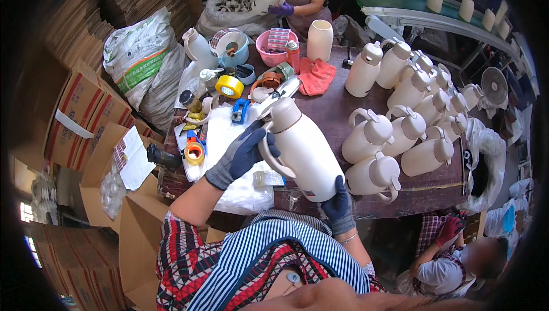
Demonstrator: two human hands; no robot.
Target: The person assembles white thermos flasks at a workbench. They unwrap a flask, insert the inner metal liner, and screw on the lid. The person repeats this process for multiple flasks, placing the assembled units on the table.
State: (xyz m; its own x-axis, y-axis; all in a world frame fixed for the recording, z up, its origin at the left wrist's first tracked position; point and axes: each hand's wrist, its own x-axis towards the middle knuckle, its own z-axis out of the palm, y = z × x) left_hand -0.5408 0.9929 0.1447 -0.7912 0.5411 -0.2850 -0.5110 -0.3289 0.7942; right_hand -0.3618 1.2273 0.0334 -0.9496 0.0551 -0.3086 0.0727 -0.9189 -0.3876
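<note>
A cream thermos jug (307, 151) is held tilted in front of me, its top pointing up and to the left. My left hand (246, 154), in a dark blue and grey glove, is closed round the handle near the lid. My right hand (338, 205), gloved alike, grips the jug's base at the lower right. Beneath my left hand lies a pile of clear plastic bags (237, 188). A blue tape dispenser (239, 111) and a yellow tape roll (229, 86) are just beyond it.
Several finished-looking jugs (374, 175) crowd the table's right side. Behind are a pink basin (270, 48), a red cloth (316, 76) and an uncapped jug body (319, 40). Open cartons (139, 236) stand left. One co-worker (309, 2) handles a jug across the table; another (452, 259) is at lower right.
</note>
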